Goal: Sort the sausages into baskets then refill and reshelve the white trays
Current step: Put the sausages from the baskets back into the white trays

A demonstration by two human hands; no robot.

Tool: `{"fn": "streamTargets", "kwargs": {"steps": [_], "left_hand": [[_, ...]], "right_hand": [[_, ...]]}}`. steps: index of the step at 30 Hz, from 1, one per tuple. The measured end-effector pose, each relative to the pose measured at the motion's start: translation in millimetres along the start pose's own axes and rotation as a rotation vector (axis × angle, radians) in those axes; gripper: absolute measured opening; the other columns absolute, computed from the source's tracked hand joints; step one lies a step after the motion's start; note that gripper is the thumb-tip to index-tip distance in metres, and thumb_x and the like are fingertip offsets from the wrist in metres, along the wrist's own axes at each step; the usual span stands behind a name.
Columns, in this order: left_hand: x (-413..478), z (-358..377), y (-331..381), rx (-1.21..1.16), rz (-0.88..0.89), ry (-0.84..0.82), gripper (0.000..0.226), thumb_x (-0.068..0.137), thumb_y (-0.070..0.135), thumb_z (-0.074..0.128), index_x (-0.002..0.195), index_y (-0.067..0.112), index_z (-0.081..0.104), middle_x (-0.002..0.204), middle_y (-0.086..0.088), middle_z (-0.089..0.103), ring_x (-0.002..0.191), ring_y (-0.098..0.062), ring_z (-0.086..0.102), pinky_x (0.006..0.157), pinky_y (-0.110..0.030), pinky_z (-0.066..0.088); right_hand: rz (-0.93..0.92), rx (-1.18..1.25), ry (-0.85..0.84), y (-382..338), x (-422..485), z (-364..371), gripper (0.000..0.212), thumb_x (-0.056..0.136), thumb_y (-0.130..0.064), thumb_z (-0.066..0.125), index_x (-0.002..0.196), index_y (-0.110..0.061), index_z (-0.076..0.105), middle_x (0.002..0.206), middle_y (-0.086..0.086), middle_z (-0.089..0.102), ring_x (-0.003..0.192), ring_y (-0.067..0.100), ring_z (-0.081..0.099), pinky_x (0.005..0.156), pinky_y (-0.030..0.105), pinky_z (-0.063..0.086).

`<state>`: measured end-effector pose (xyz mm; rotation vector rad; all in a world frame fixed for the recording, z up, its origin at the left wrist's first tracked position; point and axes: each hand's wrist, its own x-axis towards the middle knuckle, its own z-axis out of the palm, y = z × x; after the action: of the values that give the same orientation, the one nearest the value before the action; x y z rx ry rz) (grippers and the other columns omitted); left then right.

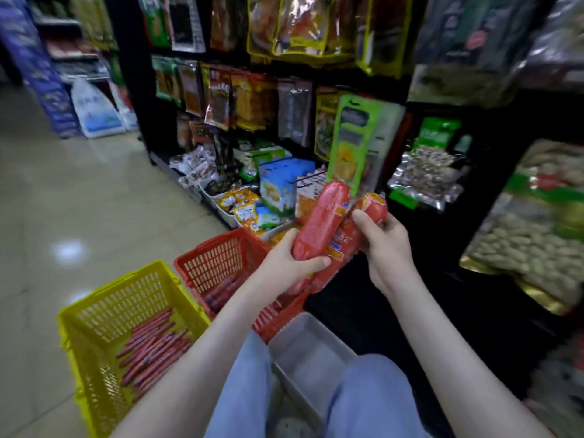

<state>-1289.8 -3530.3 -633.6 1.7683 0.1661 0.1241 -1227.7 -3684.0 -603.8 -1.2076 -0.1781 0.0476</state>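
Note:
My left hand [292, 263] grips the lower end of a thick red sausage [322, 219], held tilted above the red basket [218, 254]. My right hand [384, 245] holds another thick red sausage [374, 207] by its upper part, with more red sausages bunched between both hands. The red basket holds some thin sausages on its floor. To its left, the yellow basket [104, 298] holds several thin red sausages [151, 349]. An empty white tray [311, 343] lies between my knees.
Shelves of hanging snack packs [252, 99] rise ahead and on the right. White trays with packaged goods [243, 207] sit on the bottom shelf beyond the red basket. Beige tiled floor [94, 200] spreads to the left. Bags of peanuts [537, 245] hang at the right.

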Motion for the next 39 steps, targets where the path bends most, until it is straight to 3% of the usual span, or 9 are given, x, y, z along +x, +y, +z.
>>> {"fn": "streamTargets", "kwargs": {"steps": [5,9,14,18,21,25,29,34,39], "left_hand": [[-5,52,16,0.079,-0.014,-0.111,0.06,0.068,0.026,0.086,0.116,0.023,0.051,0.113,-0.001,0.065,0.101,-0.014,0.063,0.091,-0.035,0.053],[-8,83,9,0.156,0.019,-0.146,0.064,0.061,0.031,0.088,0.114,0.022,0.052,0.107,0.004,0.066,0.098,-0.013,0.063,0.09,-0.039,0.053],[-15,91,-8,0.01,-0.046,-0.207,0.066,0.055,0.026,0.089,0.111,0.022,0.054,0.103,0.001,0.069,0.093,-0.014,0.068,0.088,-0.038,0.055],[-25,90,-15,-0.152,-0.076,-0.241,0.055,0.068,0.009,0.083,0.114,0.015,0.052,0.105,-0.006,0.068,0.091,-0.016,0.068,0.074,-0.026,0.053],[-25,78,-24,-0.238,-0.081,-0.281,0.055,0.071,0.008,0.082,0.116,0.015,0.051,0.106,-0.003,0.067,0.092,-0.014,0.067,0.072,-0.023,0.052],[-21,65,-45,-0.34,-0.113,-0.322,0.063,0.065,0.012,0.086,0.118,0.017,0.052,0.106,-0.002,0.069,0.095,-0.015,0.068,0.084,-0.032,0.054],[-17,70,-67,-0.367,-0.145,-0.353,0.073,0.052,0.024,0.088,0.117,0.022,0.053,0.107,0.0,0.07,0.097,-0.015,0.069,0.09,-0.039,0.053],[-12,101,-88,-0.398,-0.242,-0.5,0.063,0.066,0.016,0.085,0.121,0.016,0.053,0.107,-0.004,0.07,0.096,-0.016,0.069,0.09,-0.038,0.054],[2,139,-111,-0.324,-0.354,-0.575,0.059,0.074,0.016,0.081,0.122,0.012,0.047,0.102,-0.01,0.068,0.089,-0.021,0.07,0.087,-0.041,0.056]], "right_hand": [[0.039,0.057,0.128,-26,-22,-48,0.008,0.089,-0.013,0.064,0.096,-0.01,0.063,0.081,0.0,0.07,0.074,0.011,0.068,0.068,0.028,0.054],[0.081,0.138,0.249,-28,-39,-74,0.008,0.089,-0.014,0.064,0.095,-0.01,0.064,0.078,-0.001,0.071,0.072,0.012,0.068,0.07,0.028,0.055],[0.082,0.182,0.317,-19,-58,-73,0.021,0.087,-0.013,0.067,0.105,-0.003,0.063,0.088,0.008,0.07,0.08,0.019,0.069,0.067,0.032,0.057],[0.055,0.245,0.362,-13,-64,-53,0.023,0.087,-0.016,0.067,0.106,-0.004,0.061,0.088,0.011,0.069,0.078,0.024,0.069,0.071,0.04,0.059],[0.043,0.172,0.331,-4,-68,-40,0.032,0.088,-0.017,0.067,0.114,-0.002,0.058,0.098,0.014,0.068,0.086,0.026,0.069,0.075,0.042,0.058],[0.071,-0.035,0.247,10,-72,-34,0.043,0.087,-0.005,0.063,0.128,-0.006,0.049,0.116,0.017,0.063,0.094,0.025,0.068,0.074,0.036,0.058],[0.122,-0.251,0.177,23,-78,-39,0.035,0.088,-0.005,0.063,0.121,-0.009,0.053,0.111,0.013,0.066,0.095,0.023,0.069,0.077,0.034,0.057],[0.2,-0.441,0.242,42,-89,-70,0.042,0.089,-0.024,0.065,0.128,-0.019,0.049,0.116,0.007,0.065,0.102,0.022,0.067,0.087,0.037,0.055],[0.335,-0.7,0.296,70,-111,-131,0.042,0.084,-0.027,0.071,0.121,-0.029,0.051,0.107,-0.003,0.065,0.093,0.013,0.066,0.071,0.022,0.051]]}}
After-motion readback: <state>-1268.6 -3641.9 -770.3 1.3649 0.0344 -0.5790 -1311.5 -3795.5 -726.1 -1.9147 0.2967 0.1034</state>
